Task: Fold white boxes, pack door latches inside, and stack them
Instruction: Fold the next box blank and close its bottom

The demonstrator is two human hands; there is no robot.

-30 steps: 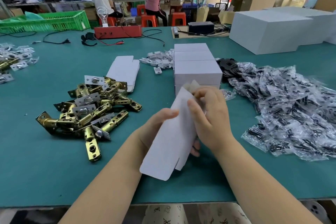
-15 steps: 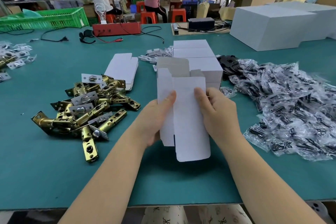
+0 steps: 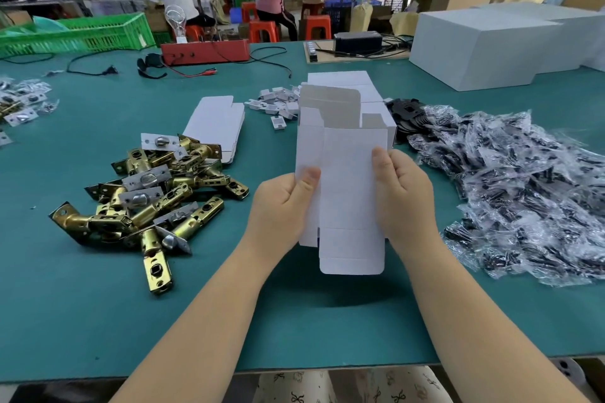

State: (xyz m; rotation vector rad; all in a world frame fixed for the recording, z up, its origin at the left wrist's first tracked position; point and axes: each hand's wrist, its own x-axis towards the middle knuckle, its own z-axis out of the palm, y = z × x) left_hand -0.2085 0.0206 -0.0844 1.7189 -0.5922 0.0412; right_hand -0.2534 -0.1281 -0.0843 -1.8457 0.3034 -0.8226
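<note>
Both hands hold a half-formed white box (image 3: 347, 180) upright above the green table (image 3: 82, 321): left hand (image 3: 281, 209) w/ thumb on its front, right hand (image 3: 404, 196) gripping the right edge. Top flaps open. Brass door latches (image 3: 147, 199) piled just left; finished boxes (image 3: 376, 98) behind, prob. stacked.
</note>
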